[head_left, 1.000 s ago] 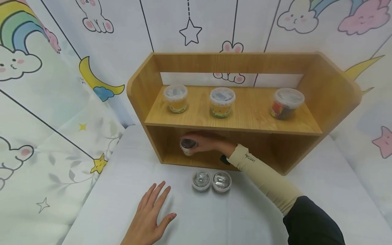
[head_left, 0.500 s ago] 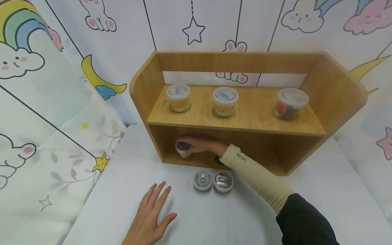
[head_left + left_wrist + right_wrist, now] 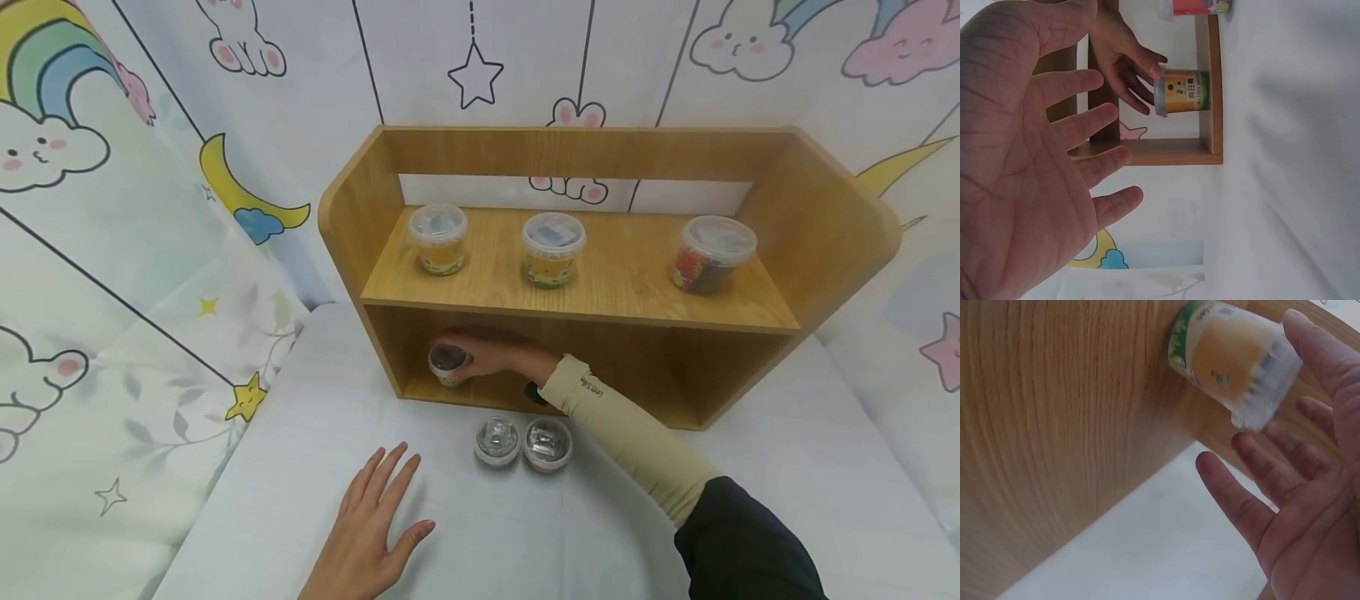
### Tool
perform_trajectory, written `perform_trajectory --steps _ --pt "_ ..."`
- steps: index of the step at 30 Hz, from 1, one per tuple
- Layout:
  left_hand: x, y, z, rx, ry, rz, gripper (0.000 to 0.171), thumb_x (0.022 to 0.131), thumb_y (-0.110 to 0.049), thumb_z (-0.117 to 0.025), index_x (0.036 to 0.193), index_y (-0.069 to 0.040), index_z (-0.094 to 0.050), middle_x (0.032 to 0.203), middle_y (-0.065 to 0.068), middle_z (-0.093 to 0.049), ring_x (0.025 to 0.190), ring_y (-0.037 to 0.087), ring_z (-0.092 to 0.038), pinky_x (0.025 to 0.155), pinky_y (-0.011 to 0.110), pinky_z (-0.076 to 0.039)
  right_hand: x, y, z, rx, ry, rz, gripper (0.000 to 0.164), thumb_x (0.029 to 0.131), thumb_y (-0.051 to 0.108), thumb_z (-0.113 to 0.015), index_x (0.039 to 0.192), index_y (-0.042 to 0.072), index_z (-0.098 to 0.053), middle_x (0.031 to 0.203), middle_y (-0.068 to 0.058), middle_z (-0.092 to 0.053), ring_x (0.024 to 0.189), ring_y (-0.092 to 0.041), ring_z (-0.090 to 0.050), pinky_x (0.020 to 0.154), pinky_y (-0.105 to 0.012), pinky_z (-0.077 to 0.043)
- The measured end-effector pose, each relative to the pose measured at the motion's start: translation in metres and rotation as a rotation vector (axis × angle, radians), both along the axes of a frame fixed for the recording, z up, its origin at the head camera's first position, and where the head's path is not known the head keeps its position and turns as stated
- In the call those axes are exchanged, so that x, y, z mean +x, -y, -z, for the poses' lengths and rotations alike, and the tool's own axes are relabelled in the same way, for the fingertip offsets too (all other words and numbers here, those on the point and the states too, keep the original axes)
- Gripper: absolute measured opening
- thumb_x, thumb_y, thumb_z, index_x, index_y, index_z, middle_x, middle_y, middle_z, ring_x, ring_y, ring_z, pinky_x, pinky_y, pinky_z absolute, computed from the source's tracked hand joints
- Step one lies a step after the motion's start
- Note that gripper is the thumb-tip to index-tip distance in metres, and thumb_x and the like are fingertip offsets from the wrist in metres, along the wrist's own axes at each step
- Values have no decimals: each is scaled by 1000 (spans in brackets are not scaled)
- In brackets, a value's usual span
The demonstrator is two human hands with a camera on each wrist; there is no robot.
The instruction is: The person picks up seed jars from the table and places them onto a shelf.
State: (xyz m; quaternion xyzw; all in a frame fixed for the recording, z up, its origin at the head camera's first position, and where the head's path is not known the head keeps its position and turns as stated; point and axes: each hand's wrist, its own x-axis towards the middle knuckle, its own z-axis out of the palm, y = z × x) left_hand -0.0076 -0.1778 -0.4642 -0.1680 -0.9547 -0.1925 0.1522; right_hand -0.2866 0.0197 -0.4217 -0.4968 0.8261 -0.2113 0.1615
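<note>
On the lower shelf, near its left end, stands a small lidded plastic cup (image 3: 446,363) with an orange, white and green label. My right hand (image 3: 491,352) is at this cup's lid. In the right wrist view the thumb lies at the lid's edge and the fingers (image 3: 1235,497) are spread, with a gap to the cup (image 3: 1225,356). My left hand (image 3: 367,521) hovers over the white table with fingers straight and spread, holding nothing. Two more lidded cups, a left one (image 3: 497,442) and a right one (image 3: 547,445), stand side by side before the shelf.
The wooden two-tier shelf (image 3: 585,312) stands at the back of the white-covered table (image 3: 600,542). Its upper board carries two yellow-labelled cups (image 3: 438,242) and a red-and-dark cup (image 3: 712,254) at the right. Patterned cloth (image 3: 187,250) hangs behind and at the sides.
My right hand and the cup have moved slightly left on the lower shelf, where the cup now stands still. The head view has shifted a little. The left hand stays in place.
</note>
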Motion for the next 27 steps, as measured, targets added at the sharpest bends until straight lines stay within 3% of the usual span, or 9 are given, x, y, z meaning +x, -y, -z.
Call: perform_trajectory --steps 5,11,15,22,27 --pt "-2 -1 -1 -15 -10 15 76 87 -49 -70 150 -17 -42 156 7 -35 141 36 -30 116 38 -11 1 -15 -9 -32 -33 14 66 89 27 -75 144 3 -47 141 -13 -50 131 -25 -46 109 -36 -36" --pt "-3 -3 -4 -6 -25 31 77 87 -46 -72 150 -15 -42 155 8 -36 141 36 -30 117 34 -6 14 -40 -29 53 -145 35 67 95 36 -67 149 8 -41 150 -10 -42 140 -24 -36 114 -37 -30" --pt "-3 -5 -5 -4 -29 42 78 85 -43 -75 150 -14 -43 155 9 -36 142 36 -29 117 27 2 29 -61 -41 92 -160 72 69 96 42 -63 152 12 -37 153 -9 -38 142 -23 -33 115 -38 -28" --pt "-4 -8 -8 -18 -17 42 75 86 -47 -73 147 -12 -46 155 8 -36 143 34 -28 118 30 -2 61 -104 -55 90 -152 160 68 96 48 -60 153 20 -37 156 -4 -35 143 -20 -31 113 -41 -31" --pt "-5 -9 -7 -11 -45 61 78 84 -43 -76 148 -13 -45 155 9 -37 142 35 -29 116 25 3 84 -134 -62 60 -228 235 65 94 56 -57 151 28 -40 153 1 -40 138 -18 -40 108 -41 -39"
